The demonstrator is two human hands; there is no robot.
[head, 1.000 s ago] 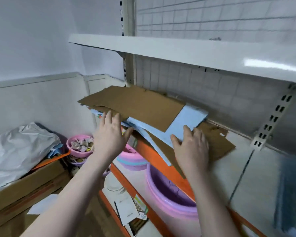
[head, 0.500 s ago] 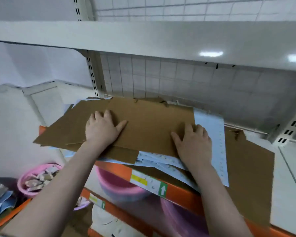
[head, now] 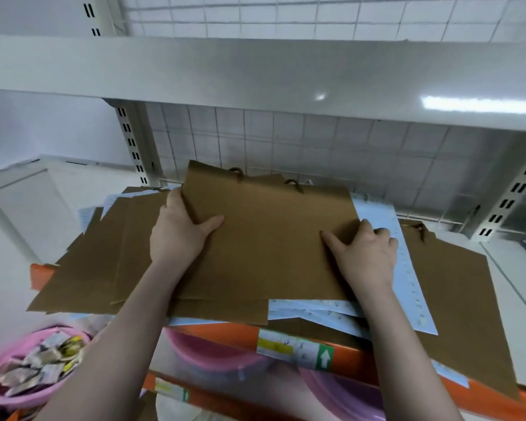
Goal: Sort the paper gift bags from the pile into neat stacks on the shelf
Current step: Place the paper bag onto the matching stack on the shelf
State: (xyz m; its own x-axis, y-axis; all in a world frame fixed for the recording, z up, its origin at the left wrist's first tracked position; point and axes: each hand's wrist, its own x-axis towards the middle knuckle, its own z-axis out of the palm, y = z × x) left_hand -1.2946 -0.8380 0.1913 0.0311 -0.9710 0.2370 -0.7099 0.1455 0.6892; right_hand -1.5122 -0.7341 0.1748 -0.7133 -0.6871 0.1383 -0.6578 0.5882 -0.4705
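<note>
A: Brown kraft paper, flat-folded. The top brown bag (head: 271, 241) lies on the mixed pile (head: 104, 268) on the shelf (head: 523, 268), its cord handles (head: 293, 184) pointing toward the wire-grid back panel (head: 316, 147).

B: Hands?

A: Left hand (head: 179, 235) grips the bag's left edge, thumb on top, fingers wrapped round the side. Right hand (head: 365, 253) pinches the right edge, thumb on the face, fingers curled at or under the edge; I cannot see exactly how far under.

B: Handling estimate?

A: Light, thin, fairly stiff across the flat but likely to bow if held by one corner. Smooth paper on paper, so sheets below may slide along. Best held at both side edges, as now, or along the folded bottom; the cord handles look weak for lifting flat.

B: Surroundings?

A: Pale blue bags (head: 407, 268) are interleaved under the brown ones, some poking out at right and front. More brown bags fan off to the left, overhanging the orange shelf edge (head: 225, 332). The upper shelf (head: 255, 74) sits low over the pile and limits lift height. Pink basins (head: 213, 357) sit on the level below, and a pink bowl of small packets (head: 34, 369) at lower left.

B: Risk?

A: Overhanging bags could slip off the front.
</note>
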